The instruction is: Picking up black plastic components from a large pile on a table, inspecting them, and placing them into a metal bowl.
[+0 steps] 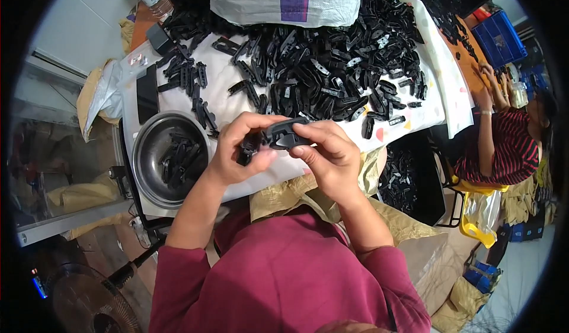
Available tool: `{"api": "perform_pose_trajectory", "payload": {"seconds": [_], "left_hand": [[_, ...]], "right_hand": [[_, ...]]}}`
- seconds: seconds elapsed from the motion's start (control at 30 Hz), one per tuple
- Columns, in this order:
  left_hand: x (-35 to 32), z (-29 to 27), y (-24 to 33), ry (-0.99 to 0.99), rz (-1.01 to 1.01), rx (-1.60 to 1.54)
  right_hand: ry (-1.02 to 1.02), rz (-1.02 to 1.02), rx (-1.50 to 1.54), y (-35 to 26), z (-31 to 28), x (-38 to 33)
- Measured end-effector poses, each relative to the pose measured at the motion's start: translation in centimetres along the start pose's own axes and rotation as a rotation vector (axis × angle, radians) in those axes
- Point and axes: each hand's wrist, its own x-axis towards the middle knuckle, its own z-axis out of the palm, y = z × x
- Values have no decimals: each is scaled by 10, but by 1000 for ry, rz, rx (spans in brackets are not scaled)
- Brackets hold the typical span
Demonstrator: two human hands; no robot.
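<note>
Black plastic part (288, 136), narrow and hollowed along one side, sits between both hands above the near edge of the cloth-covered tabletop (222, 72), in front of the wearer's chest. The left hand (237, 142) has its grip closed on the left end and around a second black piece (248, 149) near the palm (whether the two are joined, I cannot tell). The right hand (335, 158) has its grip pinched on the other end, thumb below and fingers above.

For good handling, the left grip should probably act as the steady vice while the right fingertips turn or press, evenly and along the part's length; a sideways twist could make it slip or snap.

As for edges, the steel bowl (144, 155) stands just beside the left forearm, so that elbow seems best kept tucked in. Ahead, the heap of black parts (326, 78) spreads toward the white sack (249, 1). To the right, beyond the tabletop, stands the black bin (431, 198). Below the hands, brown sheeting (278, 198) might catch a dropped piece.
</note>
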Motion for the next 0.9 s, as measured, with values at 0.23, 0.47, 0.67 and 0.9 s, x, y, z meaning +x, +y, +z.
{"api": "perform_pose_trajectory", "payload": {"seconds": [0.23, 0.47, 0.67, 0.9], "left_hand": [[-13, 16, 4, 220, -188, -336], [-10, 19, 11, 78, -17, 48], [-18, 19, -1, 146, -124, -311], [-35, 18, -11, 157, -225, -567]], "right_hand": [[-9, -5, -147, 0, 6, -7], [63, -50, -159, -2, 10, -15], [-52, -210, -491, -13, 5, -7], [-52, -364, -620, 7, 2, -3]]}}
